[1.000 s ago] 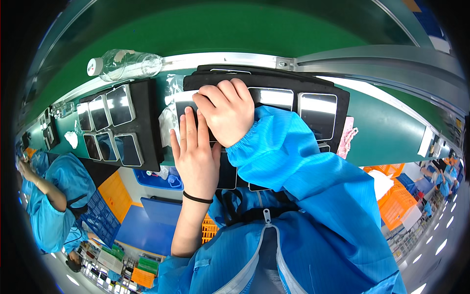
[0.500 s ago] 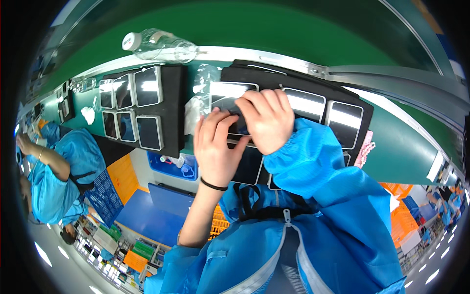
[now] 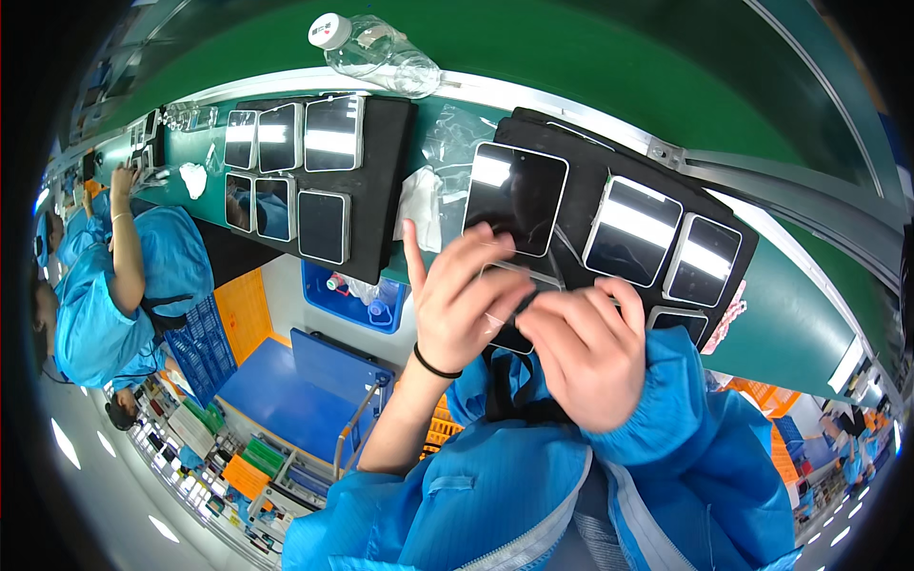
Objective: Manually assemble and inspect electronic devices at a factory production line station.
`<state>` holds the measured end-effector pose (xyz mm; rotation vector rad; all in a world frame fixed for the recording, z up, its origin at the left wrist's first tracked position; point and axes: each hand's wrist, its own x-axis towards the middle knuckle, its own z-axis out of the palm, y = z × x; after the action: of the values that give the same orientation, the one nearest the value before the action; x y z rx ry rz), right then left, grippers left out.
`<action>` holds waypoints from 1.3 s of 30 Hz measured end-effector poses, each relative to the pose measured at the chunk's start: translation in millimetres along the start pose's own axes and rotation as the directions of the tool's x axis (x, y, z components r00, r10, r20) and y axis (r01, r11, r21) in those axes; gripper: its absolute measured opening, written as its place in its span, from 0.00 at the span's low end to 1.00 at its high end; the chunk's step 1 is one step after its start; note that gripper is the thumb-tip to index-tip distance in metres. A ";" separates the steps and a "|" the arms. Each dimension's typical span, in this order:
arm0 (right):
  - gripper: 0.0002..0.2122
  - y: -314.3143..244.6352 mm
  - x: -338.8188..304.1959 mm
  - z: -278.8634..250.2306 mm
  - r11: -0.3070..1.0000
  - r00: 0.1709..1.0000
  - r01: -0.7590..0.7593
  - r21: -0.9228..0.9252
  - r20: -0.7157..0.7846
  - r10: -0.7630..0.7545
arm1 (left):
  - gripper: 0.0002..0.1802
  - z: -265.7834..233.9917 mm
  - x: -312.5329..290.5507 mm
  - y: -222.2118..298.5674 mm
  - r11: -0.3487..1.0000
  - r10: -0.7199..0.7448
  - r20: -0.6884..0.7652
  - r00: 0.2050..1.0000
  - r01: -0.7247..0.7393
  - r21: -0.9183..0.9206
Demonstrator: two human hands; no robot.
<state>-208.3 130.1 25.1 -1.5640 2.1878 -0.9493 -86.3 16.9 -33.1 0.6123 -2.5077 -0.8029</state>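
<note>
My left hand (image 3: 459, 303) is raised over the near edge of a black mat, its little finger stretched out and its other fingers bent toward my right hand. The fingertips of my right hand (image 3: 592, 354) are pinched together close to them. A small dark piece (image 3: 526, 303) and a clear glint show between the two hands, but blur hides what they are. Just beyond the hands lies a white-framed tablet (image 3: 519, 195) with a dark screen. Another dark-screened device sits under the hands, mostly covered.
More white-framed devices (image 3: 633, 231) lie on the black mat (image 3: 581, 171) at right. Several others rest on a second mat (image 3: 376, 181) at left. Crumpled white tissue (image 3: 421, 207) and clear film (image 3: 457, 138) lie between the mats. A clear bottle (image 3: 381, 57) lies at the back. A co-worker (image 3: 143, 276) is at left.
Both hands have come off the tablet and drawn back toward me, with the right one moving right. The tablet's whole screen now shows more, and it sits tilted. The view has shifted.
</note>
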 end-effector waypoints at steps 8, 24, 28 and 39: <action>0.10 -13.8 -16.8 -31.8 0.988 0.992 0.105 0.116 -0.079 -0.096 | 0.08 -17.7 -15.2 -13.9 0.974 -0.053 -0.230 0.972 0.000 -0.225; 0.25 87.2 -94.9 -92.8 0.682 0.882 -0.413 -0.604 -0.081 0.463 | 0.42 13.9 8.6 -67.1 0.824 -0.511 -0.124 0.851 0.525 0.211; 0.30 114.4 -126.0 -86.9 0.675 0.824 -0.523 -0.520 -0.108 0.556 | 0.39 2.2 11.4 -28.0 0.910 -0.398 -0.184 0.899 0.412 0.040; 0.18 183.9 -206.2 -40.5 0.600 0.589 -0.795 0.095 -0.121 0.799 | 0.30 31.6 -31.5 -7.9 0.690 -0.694 0.063 0.717 0.688 -0.224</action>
<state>-289.5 369.2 -94.1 -0.3224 2.5489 -0.7765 -75.2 41.2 -69.6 1.5184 -2.0724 -1.3097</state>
